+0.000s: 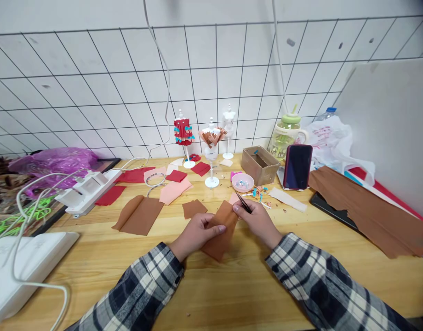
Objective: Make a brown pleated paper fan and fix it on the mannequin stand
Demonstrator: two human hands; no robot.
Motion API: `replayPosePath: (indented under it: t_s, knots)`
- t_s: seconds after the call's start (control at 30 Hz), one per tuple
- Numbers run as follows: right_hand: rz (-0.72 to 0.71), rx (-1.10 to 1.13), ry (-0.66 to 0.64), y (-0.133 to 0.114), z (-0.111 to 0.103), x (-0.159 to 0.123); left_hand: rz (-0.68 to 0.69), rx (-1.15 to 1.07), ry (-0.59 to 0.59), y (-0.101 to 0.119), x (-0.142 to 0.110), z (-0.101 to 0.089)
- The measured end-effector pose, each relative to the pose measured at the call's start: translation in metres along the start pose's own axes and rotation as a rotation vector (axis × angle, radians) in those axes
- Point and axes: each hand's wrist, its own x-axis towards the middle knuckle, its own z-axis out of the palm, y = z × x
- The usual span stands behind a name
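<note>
My left hand (206, 232) is closed around a folded brown sheet (220, 243) that looks like thin paper or cloth, thumb on top. At the sheet's upper right edge, my right hand (258, 218) has its thumb and fingertips pressed together and holds dark, pointed tweezers (244, 202). A small pink piece (234, 198) lies just beyond the fingertips. Ahead stands a white mini dress form (211, 151) with pointed brown and peach pieces around its chest. A smaller brown piece (194, 209) and a larger folded brown sheet (139, 214) lie left of my hands.
Behind are a red-dressed form (183, 132) and a bare white form (228, 124). To the right are a pink bowl (242, 182) of shiny bits, a cardboard box (261, 164), an upright phone (297, 166) and a drink bottle (286, 133). A power strip (90, 188) trails cables left.
</note>
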Motion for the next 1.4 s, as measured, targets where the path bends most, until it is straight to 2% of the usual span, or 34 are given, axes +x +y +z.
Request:
replayPosePath:
  t_s: [0.13, 0.3, 0.4, 0.47, 0.6, 0.7, 0.87, 1.0, 1.13, 1.27, 1.4]
  knots:
    - [0.031, 0.051, 0.012, 0.002, 0.000, 0.001, 0.060, 0.076, 0.050, -0.001, 0.001, -0.003]
    - [0.083, 0.048, 0.027, 0.007, 0.000, 0.001, -0.060, -0.084, -0.012, -0.005, 0.002, -0.002]
    - [0.097, 0.034, 0.036, 0.008, -0.003, 0.001, -0.076, -0.263, 0.037, -0.006, 0.004, -0.004]
    - [0.109, 0.032, -0.037, 0.008, -0.005, 0.001, -0.090, -0.402, 0.087, -0.007, 0.006, -0.008]
    - [0.127, -0.051, -0.283, 0.007, -0.009, 0.000, -0.067, -0.549, 0.130, -0.010, 0.011, -0.017]
    - [0.184, -0.184, -0.378, 0.006, -0.010, -0.002, -0.033, -0.516, 0.127, -0.014, 0.014, -0.017]
    - [0.211, -0.331, -0.345, 0.005, -0.006, -0.005, -0.017, -0.393, 0.152, -0.015, 0.016, -0.014]
    - [0.139, -0.441, -0.311, 0.005, -0.004, -0.004, 0.008, -0.328, 0.113, -0.014, 0.015, -0.016]
    - [0.100, -0.459, -0.320, 0.007, -0.002, -0.005, -0.030, -0.256, 0.050, -0.014, 0.013, -0.017]
    - [0.084, -0.458, -0.342, 0.005, -0.001, -0.006, -0.067, -0.131, 0.082, -0.015, 0.013, -0.015]
    - [0.094, -0.508, -0.361, 0.003, -0.001, -0.006, -0.031, -0.134, 0.072, -0.016, 0.013, -0.016]
